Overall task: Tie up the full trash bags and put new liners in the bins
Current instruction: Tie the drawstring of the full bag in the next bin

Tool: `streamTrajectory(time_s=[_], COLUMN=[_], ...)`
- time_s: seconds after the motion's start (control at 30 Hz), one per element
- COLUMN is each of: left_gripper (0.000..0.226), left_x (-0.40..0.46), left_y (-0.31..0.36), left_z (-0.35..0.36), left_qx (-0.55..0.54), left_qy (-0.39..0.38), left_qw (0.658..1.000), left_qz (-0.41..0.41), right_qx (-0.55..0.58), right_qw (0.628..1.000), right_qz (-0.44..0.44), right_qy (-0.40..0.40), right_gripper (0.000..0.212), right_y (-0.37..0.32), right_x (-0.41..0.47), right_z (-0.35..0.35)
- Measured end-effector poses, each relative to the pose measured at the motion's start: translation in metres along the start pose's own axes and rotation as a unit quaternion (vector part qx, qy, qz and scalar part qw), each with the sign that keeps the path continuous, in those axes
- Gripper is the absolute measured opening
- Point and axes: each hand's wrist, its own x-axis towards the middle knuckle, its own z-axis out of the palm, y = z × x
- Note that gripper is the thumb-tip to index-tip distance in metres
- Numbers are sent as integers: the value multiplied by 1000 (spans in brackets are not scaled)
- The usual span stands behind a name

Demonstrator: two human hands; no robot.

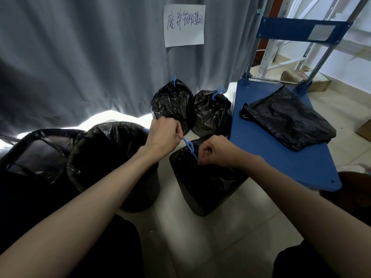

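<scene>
Left hand (163,135) and right hand (213,150) each pinch the blue drawstring (189,148), knotting the bag (202,177) between them; next, cinch tight.

Left hand (163,135) and right hand (215,150) pull blue drawstring (189,147) over black bag (204,177).

Two tied bags (190,107) behind bins (112,163); cart (261,149) right, liners (289,123) on it.
</scene>
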Motion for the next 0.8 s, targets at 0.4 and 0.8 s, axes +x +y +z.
streamTrajectory(time_s=[0.4,0.8], left_gripper=[33,35], left_x=[1,-5], left_y=[-1,24], left_z=[-8,26], left_qx=[56,-57], left_qy=[-199,-100], left_qw=[978,988], left_qz=[37,106], right_qx=[-87,165], right_qw=[995,973], right_qz=[49,84], right_qy=[5,137], right_gripper=[30,7], right_y=[17,13], right_x=[4,1], right_z=[5,-5])
